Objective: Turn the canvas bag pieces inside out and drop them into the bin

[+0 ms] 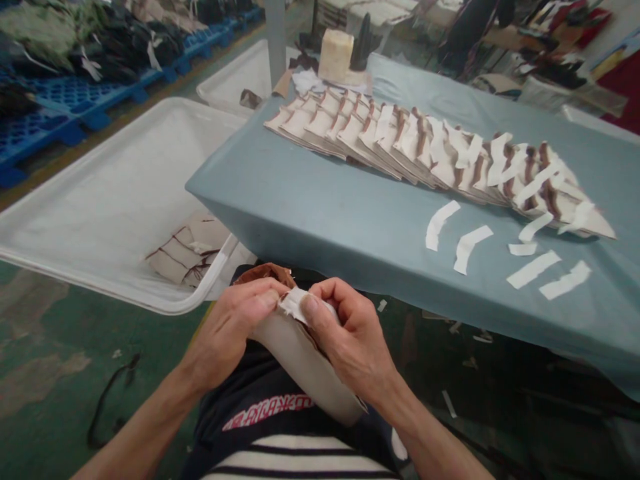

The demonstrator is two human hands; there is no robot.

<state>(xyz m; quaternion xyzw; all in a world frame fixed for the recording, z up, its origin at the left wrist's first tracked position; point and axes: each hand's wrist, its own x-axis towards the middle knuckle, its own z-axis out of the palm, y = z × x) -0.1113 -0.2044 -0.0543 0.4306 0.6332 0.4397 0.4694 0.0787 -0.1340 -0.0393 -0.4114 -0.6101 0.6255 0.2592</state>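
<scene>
Close to my body, both hands hold a cream and brown fabric piece over my lap. My left hand pinches its upper left edge, where brown material shows behind the fingers. A short white strip lies over the edge between my hands. My right hand presses the strip against the piece with the thumb on top and the fingers curled behind. The piece hangs down toward the lower right. Its underside is hidden.
A table with a blue-grey cover stands ahead. Overlapping cream and brown pieces lie in a long row on it, with loose white strips nearer me. On the left, a white bin holds several similar pieces. Blue pallets are beyond.
</scene>
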